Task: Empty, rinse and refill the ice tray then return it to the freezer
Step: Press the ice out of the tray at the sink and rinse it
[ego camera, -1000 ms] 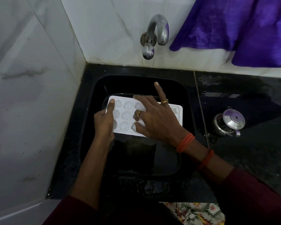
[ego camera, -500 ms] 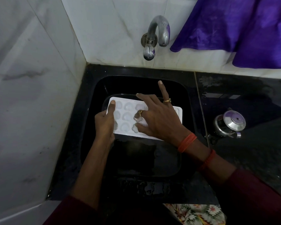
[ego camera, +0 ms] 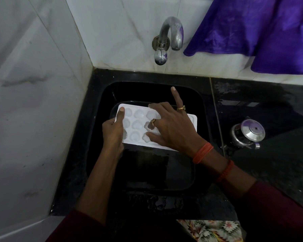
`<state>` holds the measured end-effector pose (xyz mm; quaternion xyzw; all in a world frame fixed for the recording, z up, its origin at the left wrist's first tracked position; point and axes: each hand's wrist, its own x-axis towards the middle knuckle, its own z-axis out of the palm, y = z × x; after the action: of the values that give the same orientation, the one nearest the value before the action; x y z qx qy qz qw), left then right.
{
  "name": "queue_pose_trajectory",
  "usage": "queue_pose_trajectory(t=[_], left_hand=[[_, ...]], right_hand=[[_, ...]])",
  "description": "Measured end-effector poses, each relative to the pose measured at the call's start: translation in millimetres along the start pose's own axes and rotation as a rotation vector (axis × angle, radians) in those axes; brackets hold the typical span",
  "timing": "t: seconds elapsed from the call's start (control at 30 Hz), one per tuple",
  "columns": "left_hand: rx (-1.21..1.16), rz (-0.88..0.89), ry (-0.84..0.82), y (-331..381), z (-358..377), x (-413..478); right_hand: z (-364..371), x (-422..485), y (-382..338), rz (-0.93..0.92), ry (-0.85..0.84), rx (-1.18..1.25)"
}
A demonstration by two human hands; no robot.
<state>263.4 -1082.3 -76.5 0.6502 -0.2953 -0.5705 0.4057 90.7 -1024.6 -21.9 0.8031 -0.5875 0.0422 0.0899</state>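
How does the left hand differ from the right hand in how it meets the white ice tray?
The left hand grips the left end of the white plastic ice tray, thumb on top; the right hand lies spread over its cells, one finger raised. The right hand wears gold rings and orange wrist threads; the left hand shows none. Both touch the tray.

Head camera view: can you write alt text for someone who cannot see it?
A person's left hand grips one end of a white ice tray over a black sink while the right hand presses into its cavities. A metal tap hangs above; a lidded steel pot stands on the counter.
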Motion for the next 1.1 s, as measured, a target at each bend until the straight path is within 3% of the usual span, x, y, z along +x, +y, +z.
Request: queue_pose_trajectory(t=[0.4, 0.67, 1.1], left_hand=[[0.001, -0.004, 0.002, -1, 2, 0], [-0.007, -0.007, -0.011, -2, 4, 1], [0.002, 0.000, 0.018, -4, 1, 3]], right_hand=[[3, -14, -1, -0.006, 0.111, 0.234], [6, -26, -5, -0.128, -0.046, 0.123], [2, -26, -7, -0.146, -0.055, -0.017]])
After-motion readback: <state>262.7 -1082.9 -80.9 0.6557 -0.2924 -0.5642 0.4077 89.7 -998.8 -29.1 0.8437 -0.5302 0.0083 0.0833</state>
